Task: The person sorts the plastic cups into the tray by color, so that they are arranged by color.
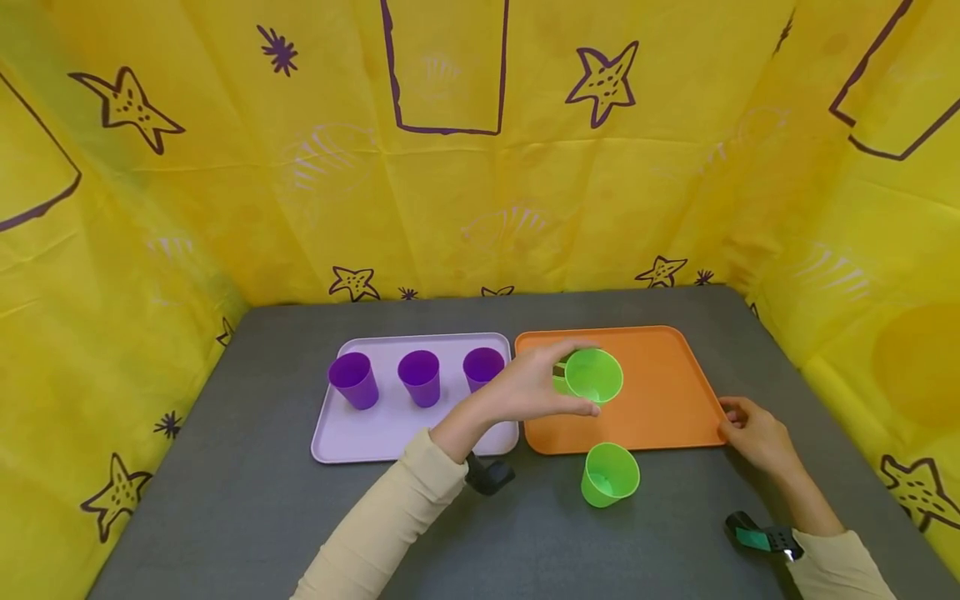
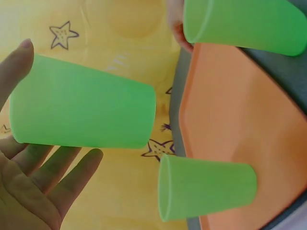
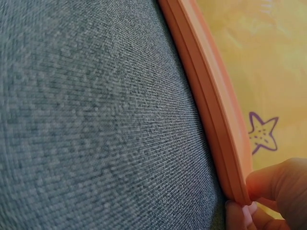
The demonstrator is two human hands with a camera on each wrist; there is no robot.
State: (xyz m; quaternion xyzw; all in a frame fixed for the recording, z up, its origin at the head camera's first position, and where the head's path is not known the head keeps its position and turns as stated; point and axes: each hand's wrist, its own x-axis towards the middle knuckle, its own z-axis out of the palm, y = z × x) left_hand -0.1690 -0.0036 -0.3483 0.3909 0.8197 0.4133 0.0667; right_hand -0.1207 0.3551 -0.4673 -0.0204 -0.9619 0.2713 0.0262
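My left hand (image 1: 534, 382) holds a green cup (image 1: 594, 377) above the left part of an orange tray (image 1: 660, 383). In the left wrist view the thumb is on one side of this cup (image 2: 86, 103) and the fingers are on the other. A second green cup (image 2: 206, 187) stands on the tray, mostly hidden behind the left hand in the head view. A third green cup (image 1: 610, 477) stands on the table just in front of the tray. At the tray's near right corner, my right hand (image 1: 759, 435) pinches the rim (image 3: 218, 115) between thumb and fingers.
Left of the orange tray lies a lilac tray (image 1: 375, 437) bearing three purple cups: one at the left (image 1: 355, 382), one in the middle (image 1: 420, 379) and one (image 1: 482, 367) partly behind my left hand. A yellow patterned cloth (image 1: 450, 183) surrounds the dark grey table (image 1: 225, 500).
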